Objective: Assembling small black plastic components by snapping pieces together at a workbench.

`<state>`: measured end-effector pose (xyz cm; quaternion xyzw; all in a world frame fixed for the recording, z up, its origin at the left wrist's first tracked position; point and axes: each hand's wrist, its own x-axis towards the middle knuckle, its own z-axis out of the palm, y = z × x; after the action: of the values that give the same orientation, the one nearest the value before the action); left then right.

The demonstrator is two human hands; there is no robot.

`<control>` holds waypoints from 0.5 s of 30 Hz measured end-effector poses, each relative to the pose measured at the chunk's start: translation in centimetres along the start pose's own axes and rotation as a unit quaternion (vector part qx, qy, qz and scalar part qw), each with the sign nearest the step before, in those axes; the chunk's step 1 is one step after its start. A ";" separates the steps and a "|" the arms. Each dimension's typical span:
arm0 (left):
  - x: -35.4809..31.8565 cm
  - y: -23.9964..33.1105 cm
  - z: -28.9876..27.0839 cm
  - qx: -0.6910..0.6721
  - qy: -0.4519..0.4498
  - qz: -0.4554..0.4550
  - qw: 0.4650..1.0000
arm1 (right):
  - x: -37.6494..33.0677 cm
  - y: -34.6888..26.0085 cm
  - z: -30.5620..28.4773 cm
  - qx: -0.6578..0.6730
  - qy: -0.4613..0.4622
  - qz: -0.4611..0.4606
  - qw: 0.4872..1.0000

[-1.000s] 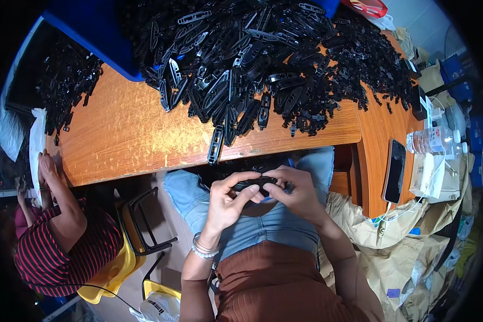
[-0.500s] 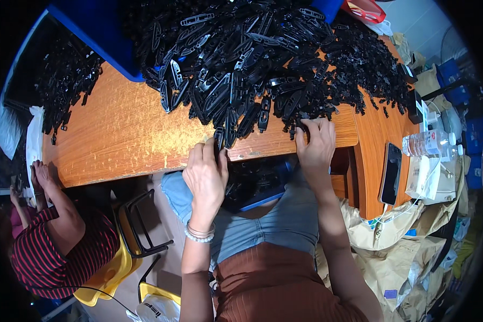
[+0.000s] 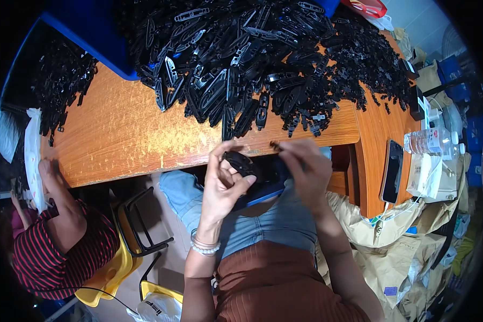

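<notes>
My left hand (image 3: 222, 182) is closed round a long, oval black plastic part (image 3: 239, 163), held above my lap just off the table's front edge. To its right, my right hand (image 3: 308, 166) is slightly blurred and pinches a small dark plastic piece (image 3: 275, 146) between thumb and forefinger. The two pieces are apart. A large heap of long black plastic parts (image 3: 214, 86) covers the table's far side. At its right end lies a spread of small black pieces (image 3: 359, 67). Below my hands, a blue tray (image 3: 260, 198) rests on my lap, partly hidden.
The wooden table (image 3: 123, 129) has a worn front edge. A blue bin (image 3: 86, 40) leans at the back left. On the right lie a phone (image 3: 392, 172) and plastic bottles (image 3: 429, 140). A co-worker in a striped shirt (image 3: 64, 249) sits at the left, near a yellow chair (image 3: 104, 279).
My left hand has lifted a long black part off the heap's near edge and turned it up. My right hand has drawn back from the small pieces toward the left, holding one.
</notes>
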<state>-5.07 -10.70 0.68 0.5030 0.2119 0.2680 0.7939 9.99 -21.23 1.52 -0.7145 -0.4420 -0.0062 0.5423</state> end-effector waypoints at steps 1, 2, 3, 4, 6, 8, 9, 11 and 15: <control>-0.1 -0.6 0.0 0.011 -0.003 -0.003 1.000 | -0.3 -1.2 0.1 0.037 -0.036 -0.004 0.999; -0.2 -0.6 0.3 0.035 -0.007 -0.003 0.999 | -0.5 -1.7 0.1 0.073 -0.072 -0.007 0.995; -0.2 -0.5 0.7 0.060 -0.010 -0.003 0.998 | -0.6 -1.7 0.2 0.073 -0.072 -0.006 0.995; -0.3 -0.1 1.1 0.061 0.006 -0.004 0.998 | -0.7 -1.8 0.2 0.074 -0.083 -0.034 0.993; -0.5 0.9 1.2 0.097 0.001 -0.014 0.995 | -0.6 -1.9 0.2 0.072 -0.102 -0.066 0.990; -0.4 0.8 1.0 0.089 0.003 -0.027 0.996 | -0.6 -1.6 -0.1 0.032 -0.111 -0.094 0.989; -0.4 0.8 1.0 0.089 0.004 -0.027 0.996 | -0.7 -1.6 -0.1 -0.010 -0.120 -0.122 0.985; -0.5 0.9 0.9 0.077 -0.005 -0.057 0.995 | -0.7 -1.4 -0.1 -0.004 -0.119 -0.133 0.984; -0.5 0.4 0.8 0.074 0.000 -0.064 0.995 | -0.6 -1.3 -0.1 0.066 -0.126 -0.055 0.988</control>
<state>-5.03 -11.41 1.40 0.5463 0.2626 0.2003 0.7697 8.82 -21.69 2.28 -0.6468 -0.5451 0.0835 0.5269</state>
